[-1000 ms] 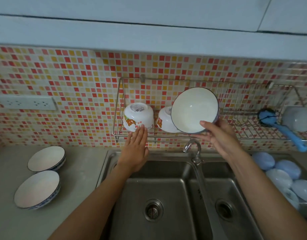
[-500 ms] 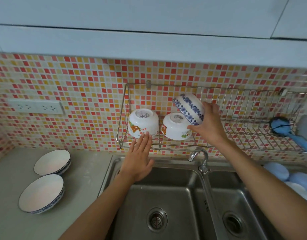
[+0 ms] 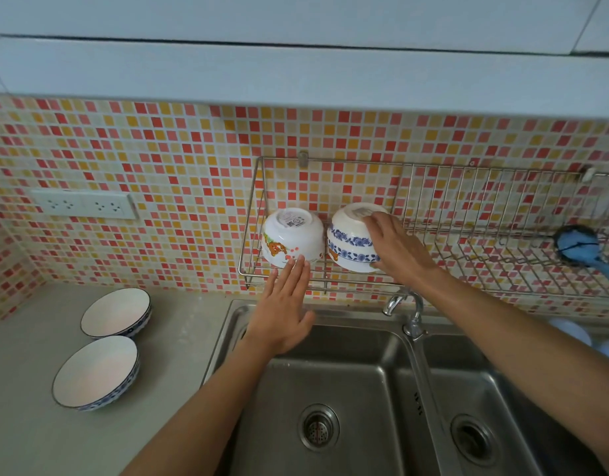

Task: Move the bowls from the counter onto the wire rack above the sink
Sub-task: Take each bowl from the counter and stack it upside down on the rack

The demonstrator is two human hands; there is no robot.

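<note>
A wire rack (image 3: pixel 347 161) hangs on the tiled wall above the sink. At its left end a white bowl with cartoon bears (image 3: pixel 291 235) stands upside down. Beside it a white bowl with blue flower bands (image 3: pixel 349 237) sits upside down over another bear bowl, of which only a sliver shows. My right hand (image 3: pixel 399 250) grips the blue-banded bowl from its right side. My left hand (image 3: pixel 282 310) is open, fingers together, fingertips touching the bear bowl's lower edge. Two blue-rimmed bowls (image 3: pixel 115 312) (image 3: pixel 96 371) stand upright on the counter at the left.
A double steel sink (image 3: pixel 330 372) with a faucet (image 3: pixel 413 314) lies under the rack. A blue brush (image 3: pixel 578 247) hangs at the rack's right end. Pale blue dishes (image 3: pixel 571 333) sit at the far right. A wall socket (image 3: pixel 83 204) is above the counter.
My right hand turned the blue-banded bowl from facing me to upside down and lowered it over the second bear bowl on the rack. My left hand stayed at the first bear bowl.
</note>
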